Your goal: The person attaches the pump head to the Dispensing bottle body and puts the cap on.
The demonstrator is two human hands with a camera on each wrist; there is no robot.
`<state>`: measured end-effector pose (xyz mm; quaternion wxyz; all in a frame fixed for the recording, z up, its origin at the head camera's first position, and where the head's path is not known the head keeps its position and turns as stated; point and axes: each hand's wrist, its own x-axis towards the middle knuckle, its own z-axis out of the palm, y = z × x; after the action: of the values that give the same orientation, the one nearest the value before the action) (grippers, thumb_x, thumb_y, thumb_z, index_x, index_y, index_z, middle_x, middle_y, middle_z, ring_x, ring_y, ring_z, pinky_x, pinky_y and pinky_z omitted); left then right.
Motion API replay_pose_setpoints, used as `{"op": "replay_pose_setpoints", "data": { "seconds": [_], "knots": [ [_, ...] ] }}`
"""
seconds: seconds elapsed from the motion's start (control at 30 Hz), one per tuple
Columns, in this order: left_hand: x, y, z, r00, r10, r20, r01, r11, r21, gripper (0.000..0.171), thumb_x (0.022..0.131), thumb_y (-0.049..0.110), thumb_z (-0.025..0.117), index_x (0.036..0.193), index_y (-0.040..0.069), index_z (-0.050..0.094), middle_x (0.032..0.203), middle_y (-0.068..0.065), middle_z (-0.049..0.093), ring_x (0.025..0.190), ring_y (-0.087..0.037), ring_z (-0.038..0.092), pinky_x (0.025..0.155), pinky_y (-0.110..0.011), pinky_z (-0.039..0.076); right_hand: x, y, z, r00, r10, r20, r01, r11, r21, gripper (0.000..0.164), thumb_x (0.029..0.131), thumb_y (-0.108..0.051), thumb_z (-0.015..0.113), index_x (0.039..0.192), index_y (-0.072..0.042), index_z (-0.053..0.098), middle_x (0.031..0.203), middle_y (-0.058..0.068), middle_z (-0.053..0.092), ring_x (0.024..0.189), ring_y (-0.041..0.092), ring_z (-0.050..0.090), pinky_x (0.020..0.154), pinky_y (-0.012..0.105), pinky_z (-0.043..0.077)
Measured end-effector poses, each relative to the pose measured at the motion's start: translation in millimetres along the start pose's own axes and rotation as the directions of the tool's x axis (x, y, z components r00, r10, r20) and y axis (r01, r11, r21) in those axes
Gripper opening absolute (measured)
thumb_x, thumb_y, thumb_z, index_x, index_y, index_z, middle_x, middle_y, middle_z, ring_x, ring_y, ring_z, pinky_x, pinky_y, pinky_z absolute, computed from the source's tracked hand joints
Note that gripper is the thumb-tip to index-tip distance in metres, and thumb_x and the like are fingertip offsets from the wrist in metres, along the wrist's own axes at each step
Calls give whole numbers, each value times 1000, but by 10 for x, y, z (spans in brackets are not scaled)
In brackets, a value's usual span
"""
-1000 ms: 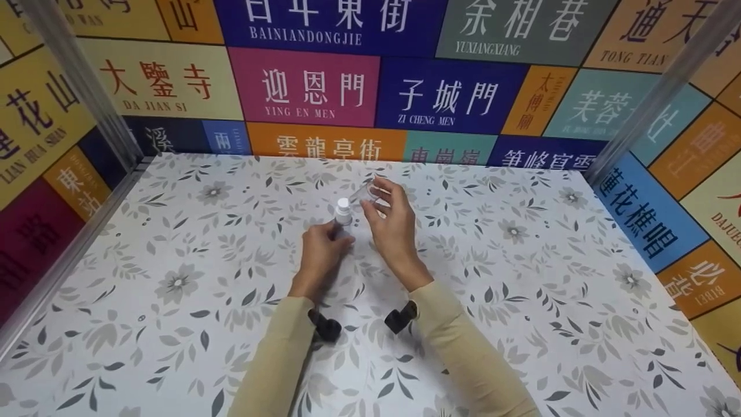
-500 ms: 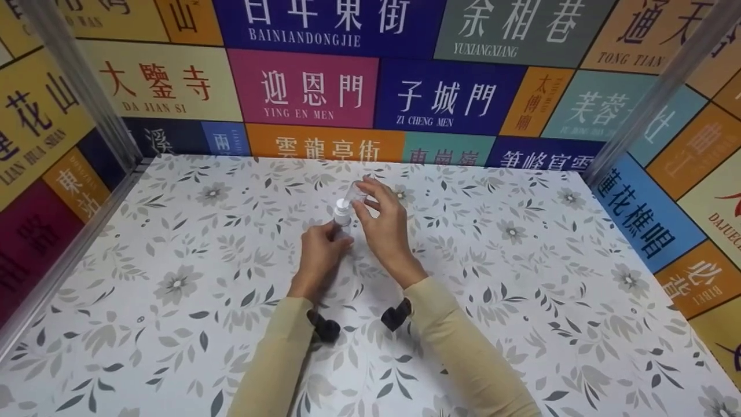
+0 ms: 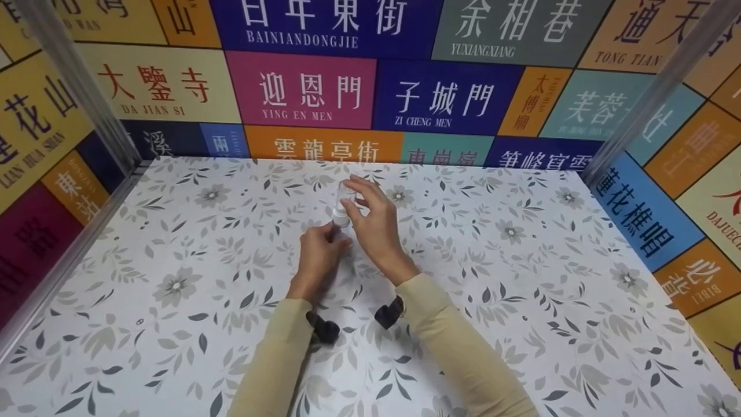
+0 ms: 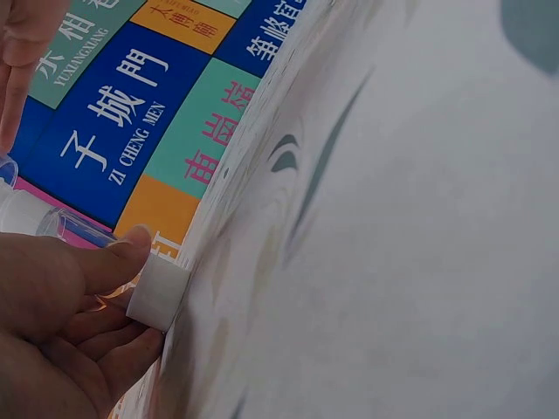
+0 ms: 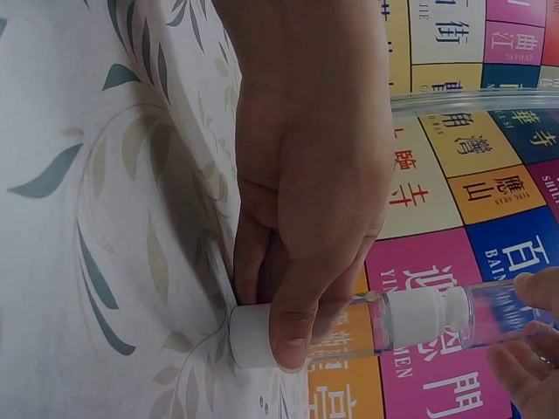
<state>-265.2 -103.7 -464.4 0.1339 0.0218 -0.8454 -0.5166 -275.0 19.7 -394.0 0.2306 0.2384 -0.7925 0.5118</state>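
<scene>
My left hand point(image 3: 317, 249) grips a small clear pump bottle point(image 5: 349, 339) low on its body, thumb across the front. The bottle's white base point(image 4: 160, 292) appears to rest on the patterned tabletop. A white collar point(image 5: 415, 316) and nozzle top it. Above, my right hand point(image 3: 377, 226) pinches a clear cap point(image 5: 491, 312) between thumb and fingers. The cap is lined up with the bottle, its open end at the nozzle; whether it touches the collar I cannot tell. Fingers of the right hand point(image 4: 22, 52) also show at the left wrist view's upper left.
A white tabletop point(image 3: 173, 347) with grey leaves and flowers spreads around the hands. Colourful panels point(image 3: 301, 90) with large lettering stand behind it and at both sides. Clear corner posts point(image 3: 654, 92) rise at the back. Each wrist carries a black camera point(image 3: 325, 330).
My right hand has moved left and brought the clear cap from beside the bottle to over its nozzle. The cap has turned from tilted to nearly upright. The left hand stays almost still.
</scene>
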Motion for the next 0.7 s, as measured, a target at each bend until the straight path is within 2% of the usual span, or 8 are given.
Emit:
{"op": "replay_pose_setpoints", "data": {
  "seconds": [0.13, 0.3, 0.57, 0.7],
  "knots": [
    [-8, -14, -3, 1000, 16, -6, -16, 1000, 10, 7, 83, 5, 74, 81, 1, 69, 61, 2, 44, 59, -15, 41, 57, -27, 33, 5, 2, 21, 1000, 3, 6, -3, 1000, -8, 31, 94, -10, 68, 125, -6, 67, 137, 11, 63, 130, 22, 58, 94, 27, 55],
    [-8, -14, -1, 1000, 8, -4, -8, 1000, 7, 6, 84, 5, 73, 89, 2, 74, 64, 1, 51, 60, -15, 45, 57, -28, 35, 16, 14, 41, 1000, 10, 15, -10, 1000, 3, 30, 95, -10, 67, 124, -7, 67, 137, 9, 63, 129, 21, 59, 94, 25, 55],
    [-6, 8, -1, 1000, 1, 9, -1, 1000, -10, 2, 85, 2, 71, 85, 0, 71, 67, -1, 53, 63, -16, 48, 59, -28, 38, 9, 15, 66, 1000, -3, 27, 2, 1000, 29, 29, 94, -8, 67, 123, -4, 67, 136, 12, 63, 127, 24, 60, 91, 32, 57],
    [-1, 0, 4, 1000, -5, 9, 5, 1000, -1, 2, 85, 3, 72, 85, 1, 71, 69, 0, 55, 64, -15, 49, 60, -27, 39, -6, 25, 87, 999, -8, 39, 7, 1000, 20, 29, 94, -8, 67, 123, -4, 67, 136, 12, 63, 128, 24, 59, 91, 30, 57]
  ]
}}
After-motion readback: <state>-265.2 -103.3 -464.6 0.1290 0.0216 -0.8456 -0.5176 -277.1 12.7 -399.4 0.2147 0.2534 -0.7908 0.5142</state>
